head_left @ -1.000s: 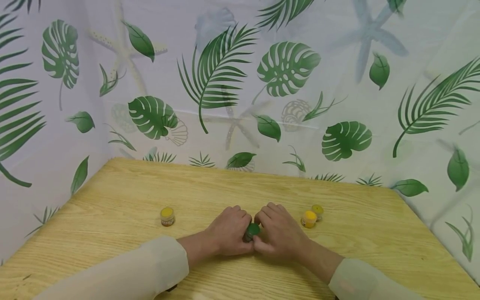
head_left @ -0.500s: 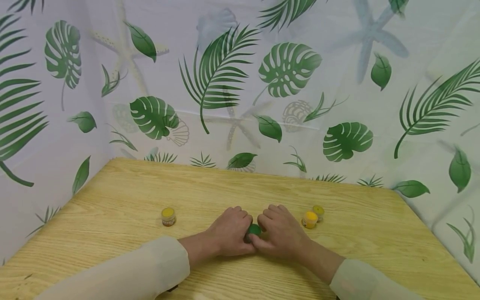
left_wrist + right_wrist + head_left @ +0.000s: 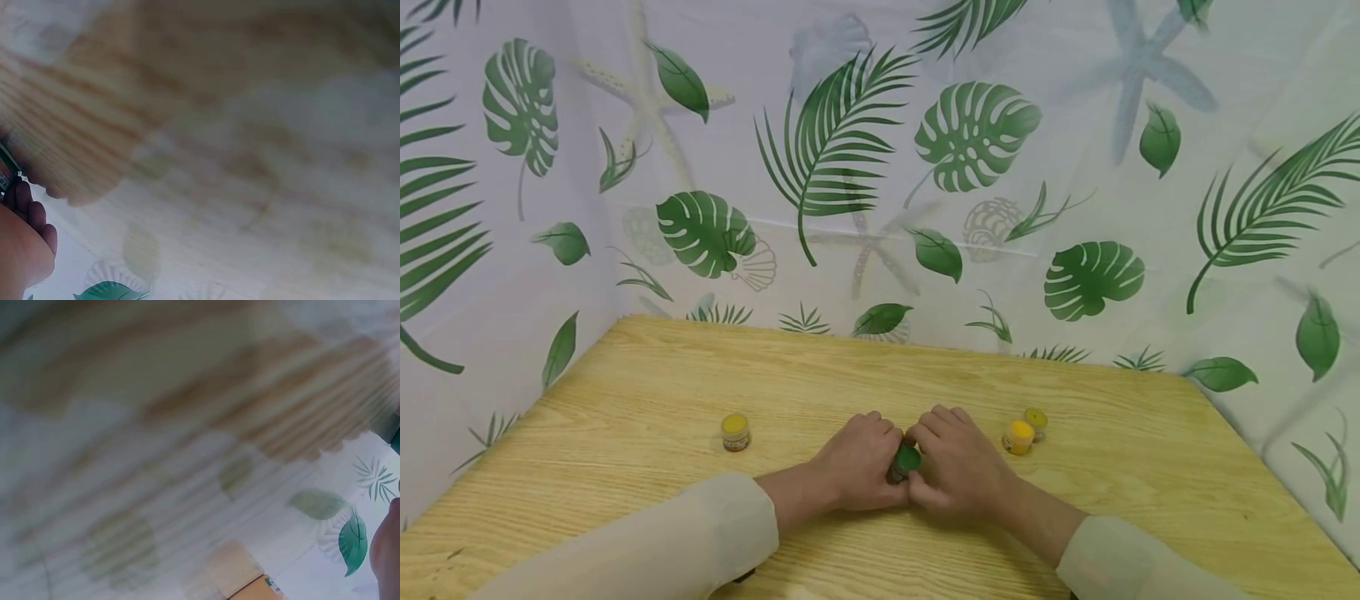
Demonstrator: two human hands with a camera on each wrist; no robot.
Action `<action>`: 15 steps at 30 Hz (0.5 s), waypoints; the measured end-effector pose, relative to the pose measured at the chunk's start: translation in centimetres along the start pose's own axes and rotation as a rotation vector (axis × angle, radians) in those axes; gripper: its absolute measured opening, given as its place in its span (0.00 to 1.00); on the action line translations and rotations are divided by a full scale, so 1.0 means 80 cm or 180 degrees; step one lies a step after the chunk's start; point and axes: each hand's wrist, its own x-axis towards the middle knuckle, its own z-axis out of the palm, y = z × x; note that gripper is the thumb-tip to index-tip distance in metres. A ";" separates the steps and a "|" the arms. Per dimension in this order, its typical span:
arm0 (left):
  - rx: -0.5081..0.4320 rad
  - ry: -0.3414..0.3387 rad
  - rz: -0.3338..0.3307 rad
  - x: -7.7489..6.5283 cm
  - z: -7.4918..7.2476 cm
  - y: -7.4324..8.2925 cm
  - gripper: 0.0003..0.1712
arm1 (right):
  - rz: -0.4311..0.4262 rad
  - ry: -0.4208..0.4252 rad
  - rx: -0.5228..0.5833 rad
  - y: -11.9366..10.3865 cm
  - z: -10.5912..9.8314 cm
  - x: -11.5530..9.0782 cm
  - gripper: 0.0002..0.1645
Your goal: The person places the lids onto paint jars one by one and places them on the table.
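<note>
Between my two hands, in the head view, is a small paint jar (image 3: 907, 458) with a green top. My left hand (image 3: 859, 462) grips the jar from the left, its fingers curled round the side. From the right, my right hand (image 3: 962, 462) bends its fingers and thumb at the green top, which shows between the hands. Most of the jar's body is hidden by the hands. A labelled side of the green jar (image 3: 7, 167) shows at the left edge of the left wrist view. Only a teal sliver of the jar (image 3: 395, 441) appears in the right wrist view.
A yellow paint jar (image 3: 735, 432) stands to the left on the wooden table (image 3: 820, 367). Right of the hands, an orange-yellow jar (image 3: 1018, 437) stands close in front of an olive-yellow jar (image 3: 1036, 422). A leaf-printed cloth (image 3: 865, 167) rises behind the table.
My right thumb moves onto the green top half a second ago, then back off toward its near side. The right fingers shift slightly at the top. My left hand keeps its place.
</note>
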 end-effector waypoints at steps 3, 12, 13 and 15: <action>-0.0014 0.0057 0.0033 0.000 0.000 -0.001 0.20 | 0.0015 -0.0008 -0.0004 -0.001 0.000 0.000 0.13; -0.0020 0.0171 0.0094 0.000 0.002 -0.001 0.19 | -0.0045 0.0064 -0.0036 0.000 0.001 0.000 0.12; -0.0021 0.0176 0.0097 0.000 0.002 -0.001 0.19 | -0.0048 0.0071 -0.0043 0.000 0.001 0.000 0.12; -0.0011 0.0172 0.0099 0.000 0.002 -0.001 0.19 | -0.0048 0.0072 -0.0057 0.000 0.001 0.000 0.12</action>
